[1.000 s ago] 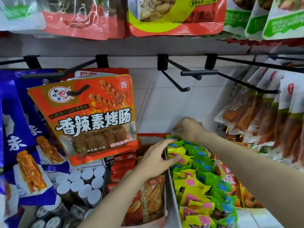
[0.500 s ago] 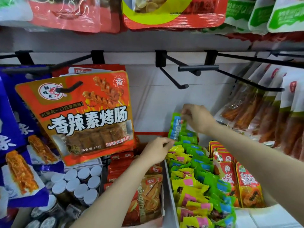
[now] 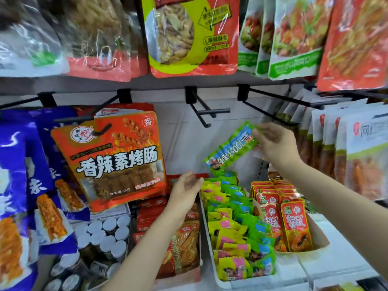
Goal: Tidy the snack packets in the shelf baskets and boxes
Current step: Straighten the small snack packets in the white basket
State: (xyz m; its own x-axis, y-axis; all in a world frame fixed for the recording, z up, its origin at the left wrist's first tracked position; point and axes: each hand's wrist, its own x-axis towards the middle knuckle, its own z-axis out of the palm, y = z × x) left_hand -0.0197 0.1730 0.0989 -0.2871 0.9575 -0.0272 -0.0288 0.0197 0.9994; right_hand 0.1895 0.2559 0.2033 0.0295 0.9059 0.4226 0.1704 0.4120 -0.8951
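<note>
The right hand (image 3: 275, 143) pinched 1 long green packet (image 3: 231, 151) with blue lettering, tilted, in the air above the white box (image 3: 211, 257) of green and yellow packets (image 3: 237, 227). The left hand (image 3: 185, 191) hovered beside the box, fingers relaxed, holding nothing.

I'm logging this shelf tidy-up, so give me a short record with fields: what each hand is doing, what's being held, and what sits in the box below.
right hand: right hand pinches the top end of a green packet, lifted clear above the box
left hand: left hand open, fingers relaxed, at the box's back left corner, holding nothing
box: white box holds rows of yellow and green packets
right of box: red packets standing in a cardboard tray
left of box: white-capped jars
</note>
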